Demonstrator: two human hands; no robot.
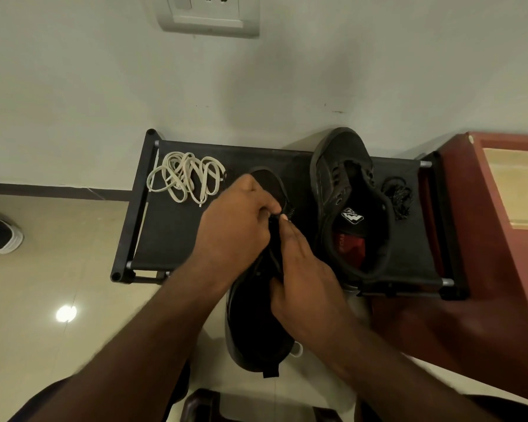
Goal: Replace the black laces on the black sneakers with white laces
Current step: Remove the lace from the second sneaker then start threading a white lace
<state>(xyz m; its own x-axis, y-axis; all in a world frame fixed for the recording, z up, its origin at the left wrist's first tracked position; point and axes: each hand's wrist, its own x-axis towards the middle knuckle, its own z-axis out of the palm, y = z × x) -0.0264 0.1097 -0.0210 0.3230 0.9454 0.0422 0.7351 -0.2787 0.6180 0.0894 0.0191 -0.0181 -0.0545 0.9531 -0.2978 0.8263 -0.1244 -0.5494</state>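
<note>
My left hand [235, 226] is curled over the eyelet area of the black sneaker [256, 324] I'm holding, fingertips pinching what looks like its black lace [289, 213]; it's dark there, so I can't be sure of the grip. My right hand [305, 278] steadies the same sneaker, thumb clamped on its upper and fingers laid along the tongue. The sneaker's toe rests on the fabric shoe rack [171, 239] and its heel hangs off the near edge. The white laces [186, 178] lie bundled on the rack's left end. The second sneaker [348, 202] sits on the right, unlaced, with a loose black lace [398, 196] heaped just beside it
</note>
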